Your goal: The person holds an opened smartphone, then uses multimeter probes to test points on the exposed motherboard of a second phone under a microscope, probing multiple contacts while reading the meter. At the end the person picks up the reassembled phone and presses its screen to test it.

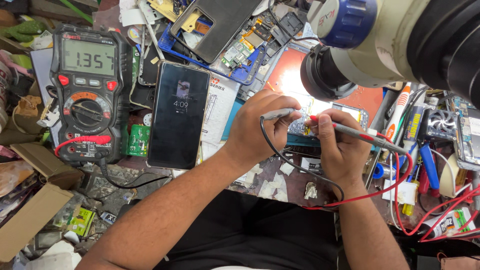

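Two probes meet on the small circuit board point(306, 119) lit under the microscope point(350, 55) at the middle of the table point(280, 185). The left hand point(257, 127) pinches the black probe point(276, 114) between its fingers, low near the tip, seemingly for steadiness. The right hand point(340, 150) pinches the red probe point(357, 132) like a pen. Their leads run to the multimeter point(90, 92), propped at left where its reading shows. A phone point(179, 115) lies screen-up beside it.

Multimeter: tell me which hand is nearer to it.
Left. The left hand, holding the black probe, lies between the multimeter and the right hand, which holds the red probe farther away.
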Tool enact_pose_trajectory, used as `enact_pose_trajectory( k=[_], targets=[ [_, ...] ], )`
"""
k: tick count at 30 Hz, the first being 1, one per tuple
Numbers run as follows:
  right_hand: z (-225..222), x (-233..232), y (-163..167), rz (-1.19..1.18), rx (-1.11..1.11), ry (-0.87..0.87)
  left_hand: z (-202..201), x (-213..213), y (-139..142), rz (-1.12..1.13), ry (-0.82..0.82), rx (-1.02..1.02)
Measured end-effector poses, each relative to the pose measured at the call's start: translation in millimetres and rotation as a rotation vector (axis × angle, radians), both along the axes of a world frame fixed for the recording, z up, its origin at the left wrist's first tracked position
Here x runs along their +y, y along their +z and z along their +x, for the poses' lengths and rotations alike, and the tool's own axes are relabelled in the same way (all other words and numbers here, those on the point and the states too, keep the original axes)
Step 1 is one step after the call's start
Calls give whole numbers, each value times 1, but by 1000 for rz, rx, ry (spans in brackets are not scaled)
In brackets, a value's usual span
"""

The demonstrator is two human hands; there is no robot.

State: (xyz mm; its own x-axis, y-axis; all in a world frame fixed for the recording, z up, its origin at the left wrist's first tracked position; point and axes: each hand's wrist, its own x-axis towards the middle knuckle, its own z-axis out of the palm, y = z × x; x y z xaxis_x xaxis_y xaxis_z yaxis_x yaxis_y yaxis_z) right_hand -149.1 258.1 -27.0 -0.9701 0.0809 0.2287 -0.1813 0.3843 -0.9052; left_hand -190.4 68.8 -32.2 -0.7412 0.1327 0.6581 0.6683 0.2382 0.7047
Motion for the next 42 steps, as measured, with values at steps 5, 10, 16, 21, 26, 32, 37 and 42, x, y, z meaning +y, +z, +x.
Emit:
enact_pose_trajectory(
  k=[5,10,16,21,26,32,37,42],
  targets=[
    [0,0,1,17,3,-8,0,-1,1,-11,-3,-10],
    [-1,0,0,17,21,1,0,0,2,-5,-6,-1],
    [0,1,-2,-1,11,1,-1,-1,2,-12,-5,3],
    [0,2,-3,-10,10,1,0,0,2,-8,-5,1],
    [0,2,-4,-31,19,6,1,-1,2,-13,-5,-8],
    [0,1,-3,-40,20,8,0,-1,3,-19,-1,-27],
    [0,2,-2,1,14,0,0,-1,3,-1,-5,6],
    [1,2,-2,-16,12,8,1,0,3,-1,-12,-27]
  ],
)
